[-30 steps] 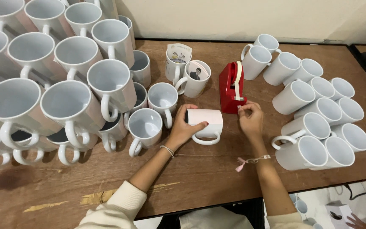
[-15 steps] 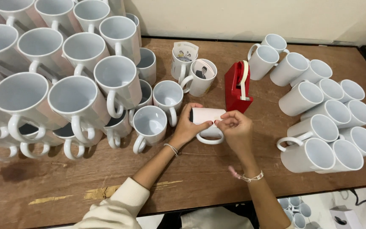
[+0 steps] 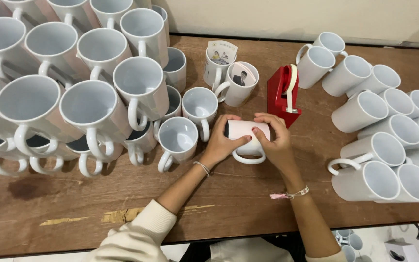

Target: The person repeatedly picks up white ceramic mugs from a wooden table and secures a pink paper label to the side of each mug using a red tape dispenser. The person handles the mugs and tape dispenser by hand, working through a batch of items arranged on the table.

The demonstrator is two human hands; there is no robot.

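A white mug [image 3: 246, 132] wrapped in a pale sheet lies on its side on the wooden table [image 3: 122, 194], handle toward me. My left hand [image 3: 221, 143] grips its left end, and my right hand [image 3: 273, 138] presses on its right end. Just behind my right hand stands a red tape dispenser [image 3: 282, 94] with a roll of pale tape. Two upright mugs [image 3: 229, 75] with rolled printed sheets inside stand behind the held mug.
Stacked white mugs [image 3: 73, 97] fill the left side in several tiers. Another group of white mugs [image 3: 389, 131] lies on its side at the right. Two single upright mugs [image 3: 190, 121] stand beside my left hand. More mugs show on the floor below the table edge.
My right hand came away from the tape dispenser and onto the mug's right end. My left hand kept its hold on the mug.
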